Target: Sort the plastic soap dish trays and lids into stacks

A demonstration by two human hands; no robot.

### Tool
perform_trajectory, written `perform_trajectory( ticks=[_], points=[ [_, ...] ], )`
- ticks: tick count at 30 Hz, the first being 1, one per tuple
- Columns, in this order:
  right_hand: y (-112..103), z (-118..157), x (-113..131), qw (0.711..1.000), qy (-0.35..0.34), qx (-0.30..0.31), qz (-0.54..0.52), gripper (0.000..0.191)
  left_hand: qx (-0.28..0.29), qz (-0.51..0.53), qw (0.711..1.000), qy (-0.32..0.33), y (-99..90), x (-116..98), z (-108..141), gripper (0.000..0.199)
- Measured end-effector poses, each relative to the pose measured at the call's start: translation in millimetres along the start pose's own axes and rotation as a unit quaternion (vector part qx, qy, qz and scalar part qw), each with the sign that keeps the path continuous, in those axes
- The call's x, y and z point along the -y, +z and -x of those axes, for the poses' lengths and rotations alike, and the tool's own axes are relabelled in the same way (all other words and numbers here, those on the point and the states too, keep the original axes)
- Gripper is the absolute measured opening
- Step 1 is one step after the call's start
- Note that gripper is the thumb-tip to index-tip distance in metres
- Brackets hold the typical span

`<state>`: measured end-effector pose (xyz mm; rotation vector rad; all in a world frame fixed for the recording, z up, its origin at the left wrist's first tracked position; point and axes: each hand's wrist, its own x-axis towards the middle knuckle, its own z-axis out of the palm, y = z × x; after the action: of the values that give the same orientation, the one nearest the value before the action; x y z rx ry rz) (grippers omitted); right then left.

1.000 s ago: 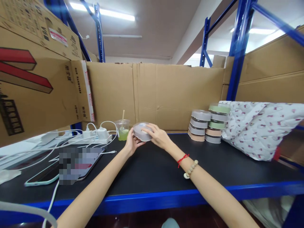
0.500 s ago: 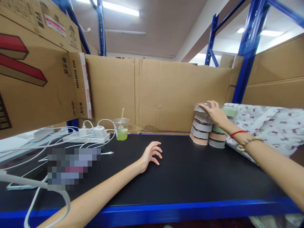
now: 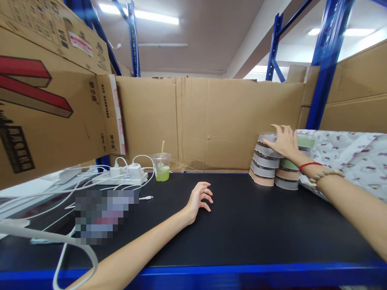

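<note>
Across the lower frame we see one black tabletop bearing, right of centre, two stacks of round containers, which we judge light, stiff and slippery, best held around the sides: we count five in the left stack and five in the partly hidden right stack. Of two hands, the right hand spreads loosely at the left stack's top, with no grip we can make out; the left hand lies half-curled and empty near the centre, and one cup stands left of centre.
</note>
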<state>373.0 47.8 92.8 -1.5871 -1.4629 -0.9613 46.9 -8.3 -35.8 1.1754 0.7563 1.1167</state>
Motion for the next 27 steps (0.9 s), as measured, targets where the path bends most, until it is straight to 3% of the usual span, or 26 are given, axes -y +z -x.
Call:
perform_trajectory(
  ticks=[3,7,11,17,19,22,25,27],
  points=[
    [-12,1,18,0.997,0.073,0.005,0.009,0.067,0.0,-0.007,1.0,0.019,0.0,1,0,0.026],
    [-38,2,51,0.976,0.196,0.09,0.032,0.072,-0.003,-0.018,1.0,0.017,0.6,1,1,0.026],
    [-54,-2,68,0.962,0.236,0.136,0.018,0.06,-0.005,-0.02,1.0,0.001,3.0,-1,1,0.027],
    [-54,-13,66,0.944,0.279,0.173,-0.045,0.06,-0.002,-0.02,1.0,-0.003,2.9,-8,0,0.021],
    [-55,-11,68,0.946,0.275,0.158,-0.065,0.057,-0.011,-0.02,1.0,0.003,0.9,-10,-1,0.018],
    [-53,-1,81,0.958,0.254,0.078,-0.109,0.053,-0.036,-0.001,0.999,0.021,-2.0,-11,-4,0.02],
    [-35,18,104,0.958,0.203,-0.008,-0.203,0.055,-0.055,0.032,0.997,0.042,-3.9,-13,-7,0.027],
    [-16,38,126,0.939,0.157,-0.009,-0.305,0.051,-0.054,0.058,0.996,0.032,-5.5,-16,-8,0.036]
  ],
)
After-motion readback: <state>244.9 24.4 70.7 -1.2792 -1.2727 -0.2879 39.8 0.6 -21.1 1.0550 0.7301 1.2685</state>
